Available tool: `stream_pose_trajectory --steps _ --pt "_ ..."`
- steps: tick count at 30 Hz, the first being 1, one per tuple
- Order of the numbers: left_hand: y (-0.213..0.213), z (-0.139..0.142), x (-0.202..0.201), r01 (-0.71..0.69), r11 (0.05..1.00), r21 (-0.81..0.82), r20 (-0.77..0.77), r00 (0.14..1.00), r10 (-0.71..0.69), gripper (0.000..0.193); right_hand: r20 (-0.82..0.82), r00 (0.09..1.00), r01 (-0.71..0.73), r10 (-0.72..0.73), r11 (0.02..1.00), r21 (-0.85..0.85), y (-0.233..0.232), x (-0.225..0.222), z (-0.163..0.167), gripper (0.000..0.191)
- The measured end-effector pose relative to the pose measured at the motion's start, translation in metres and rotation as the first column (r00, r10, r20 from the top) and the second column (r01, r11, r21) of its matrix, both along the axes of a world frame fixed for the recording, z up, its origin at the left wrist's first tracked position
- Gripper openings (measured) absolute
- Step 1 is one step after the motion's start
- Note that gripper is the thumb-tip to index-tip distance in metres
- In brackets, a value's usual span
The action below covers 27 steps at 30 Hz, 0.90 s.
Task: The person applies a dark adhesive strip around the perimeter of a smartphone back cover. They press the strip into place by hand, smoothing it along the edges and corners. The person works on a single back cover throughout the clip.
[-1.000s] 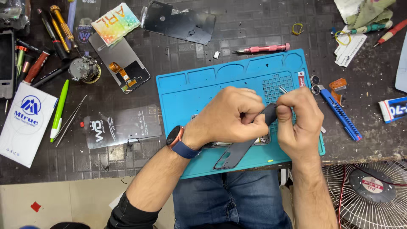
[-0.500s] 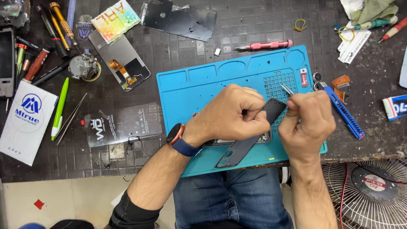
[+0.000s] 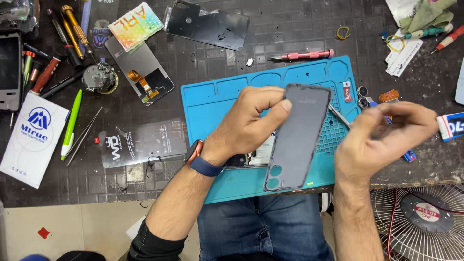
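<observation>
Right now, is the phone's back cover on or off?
Off. The left hand holds the grey back cover lifted off the phone, which lies on the blue mat.

- Left hand point(image 3: 251, 123) grips the upper edge of a grey phone back cover point(image 3: 297, 137), lifted above the blue repair mat point(image 3: 217, 101).
- Right hand point(image 3: 382, 137), blurred, holds metal tweezers point(image 3: 340, 116) just right of the cover.
- Pink screwdriver point(image 3: 302, 55) lies beyond the mat.

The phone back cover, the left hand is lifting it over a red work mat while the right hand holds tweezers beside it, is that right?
Not quite: the work mat is blue, not red. The head view shows the left hand lifting the dark phone back cover over it, while the right hand holds tweezers beside it.
</observation>
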<state>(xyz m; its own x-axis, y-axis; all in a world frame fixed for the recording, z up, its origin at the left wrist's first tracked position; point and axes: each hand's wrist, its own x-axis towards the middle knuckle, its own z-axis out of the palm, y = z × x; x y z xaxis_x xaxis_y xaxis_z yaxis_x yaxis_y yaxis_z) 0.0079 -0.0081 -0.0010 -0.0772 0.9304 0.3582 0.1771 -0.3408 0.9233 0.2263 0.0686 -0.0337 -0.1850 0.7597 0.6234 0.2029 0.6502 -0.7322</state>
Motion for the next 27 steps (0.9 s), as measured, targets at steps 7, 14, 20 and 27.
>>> stream_pose_trajectory --steps 7,14,20,27 --pt "0.001 0.002 0.001 0.015 0.999 -0.028 0.156 0.988 -0.01 0.036 -0.032 0.965 -0.261 0.26 0.955 -0.141 0.002 0.009 -0.006 0.026" --pt "0.002 0.004 -0.003 -0.084 0.991 0.102 -0.164 0.981 0.1 0.034 -0.131 0.884 -0.463 0.449 0.804 -0.373 -0.006 0.005 0.0 0.055" --pt "0.003 0.007 0.001 -0.09 0.994 0.068 -0.323 0.94 0.107 0.032 -0.143 0.894 -0.446 0.425 0.819 -0.361 -0.009 0.007 0.004 0.067" --pt "0.002 0.007 -0.004 -0.069 0.984 0.163 -0.387 0.913 0.128 0.028 0.007 0.922 -0.374 0.387 0.894 -0.247 -0.007 0.01 -0.002 0.069"
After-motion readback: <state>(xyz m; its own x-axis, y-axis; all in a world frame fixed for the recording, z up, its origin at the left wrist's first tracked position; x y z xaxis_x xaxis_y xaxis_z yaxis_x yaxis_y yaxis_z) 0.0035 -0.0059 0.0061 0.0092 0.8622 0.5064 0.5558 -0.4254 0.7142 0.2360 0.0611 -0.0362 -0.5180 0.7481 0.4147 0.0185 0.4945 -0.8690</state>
